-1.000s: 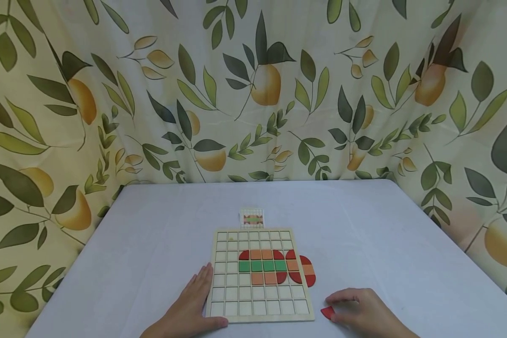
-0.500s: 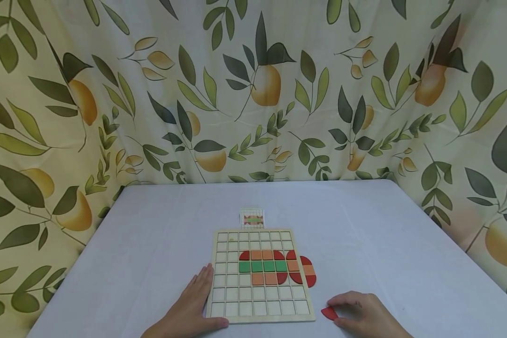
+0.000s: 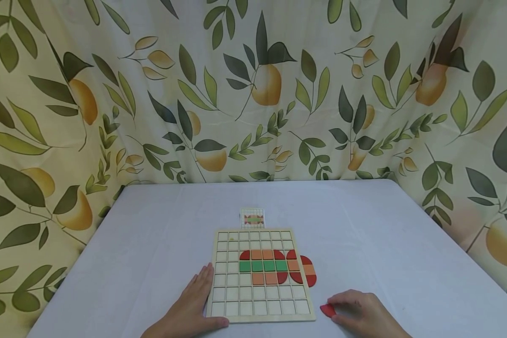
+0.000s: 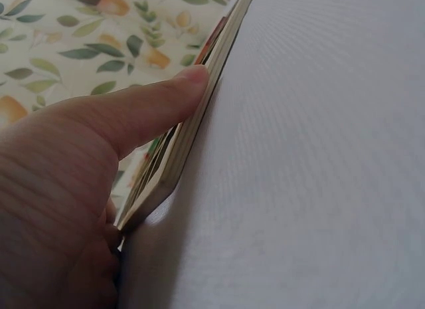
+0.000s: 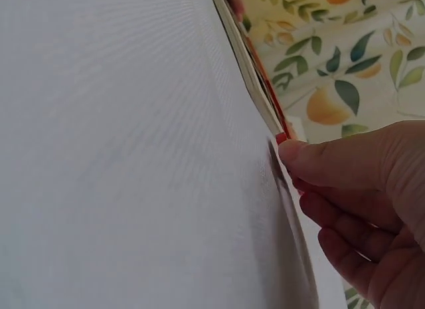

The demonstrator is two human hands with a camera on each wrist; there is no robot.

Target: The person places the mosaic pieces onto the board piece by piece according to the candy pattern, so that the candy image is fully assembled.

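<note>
A wooden grid board (image 3: pixel 259 294) lies on the table, with red, orange and green tiles in its middle rows. My left hand (image 3: pixel 188 300) rests along the board's left edge, fingers straight on its side; in the left wrist view the thumb (image 4: pixel 156 106) lies on the near edge. Right of the board's near corner, my right hand (image 3: pixel 363 312) pinches a red curved-edge tile (image 3: pixel 327 310) between thumb and fingers, just above or on the cloth. The right wrist view shows only a sliver of that red tile (image 5: pixel 281 137) at the thumb tip.
A small pattern card (image 3: pixel 252 218) lies behind the board. Red and orange tiles (image 3: pixel 308 271) lie against the board's right edge, and a few overlap its frame. White cloth (image 3: pixel 173 220) covers the table, and a leaf-print curtain (image 3: pixel 253 94) hangs behind.
The red tile has turned and tilted a little in my right fingers, and the right hand has shifted slightly. My left hand and the board stay in place.
</note>
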